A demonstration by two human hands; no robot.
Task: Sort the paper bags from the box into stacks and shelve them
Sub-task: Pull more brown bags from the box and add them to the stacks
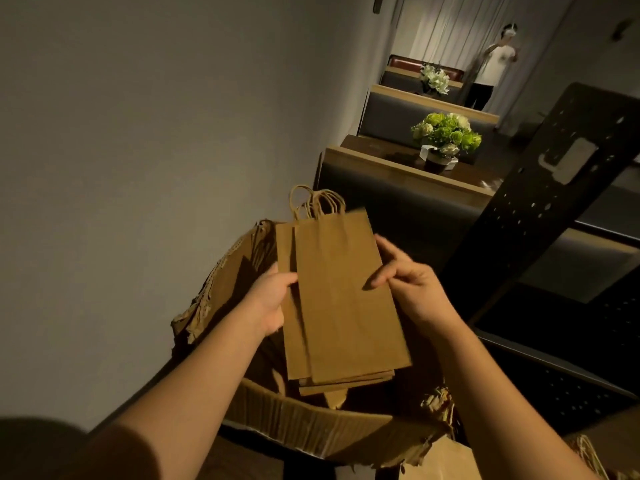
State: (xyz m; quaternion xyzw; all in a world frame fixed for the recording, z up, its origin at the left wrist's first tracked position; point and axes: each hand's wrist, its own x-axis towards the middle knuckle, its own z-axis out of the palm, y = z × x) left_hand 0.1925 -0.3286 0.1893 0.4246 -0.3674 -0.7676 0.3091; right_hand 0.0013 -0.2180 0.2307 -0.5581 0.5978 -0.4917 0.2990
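Bags above box rim

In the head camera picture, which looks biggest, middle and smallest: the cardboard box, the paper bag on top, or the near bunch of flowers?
1. Cardboard box
2. Top paper bag
3. Near bunch of flowers, though it is farther away, so it may only look smallest.

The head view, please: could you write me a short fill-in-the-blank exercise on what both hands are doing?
1. The left hand and right hand hold a stack of brown paper ____.
2. The stack hangs above an open cardboard ____.
3. The twisted handles point ____ from the person.

Missing words: bags; box; away
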